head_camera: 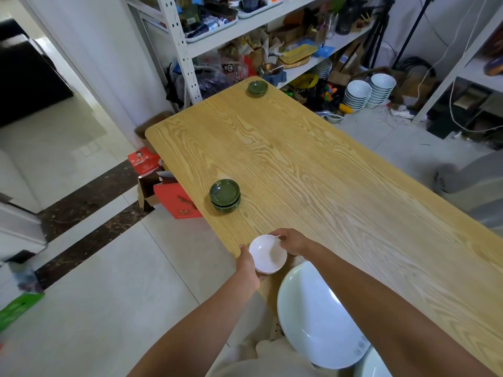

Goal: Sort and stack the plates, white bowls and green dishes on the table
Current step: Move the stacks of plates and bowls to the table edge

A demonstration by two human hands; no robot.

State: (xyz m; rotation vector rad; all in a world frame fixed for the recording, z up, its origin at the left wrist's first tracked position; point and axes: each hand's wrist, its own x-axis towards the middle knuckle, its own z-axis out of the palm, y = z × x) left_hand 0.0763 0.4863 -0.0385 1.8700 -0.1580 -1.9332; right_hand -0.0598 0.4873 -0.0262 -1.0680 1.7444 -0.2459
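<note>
Both hands are gripping a white bowl (268,254) at the table's (326,172) near edge: left hand (249,268) curled under its rim, right hand (292,243) fingers pinching the far rim, beside a white plate (313,322).

The right forearm (362,289) covers part of the large plate (313,317) (a second plate (374,363) is cut off below).
</note>
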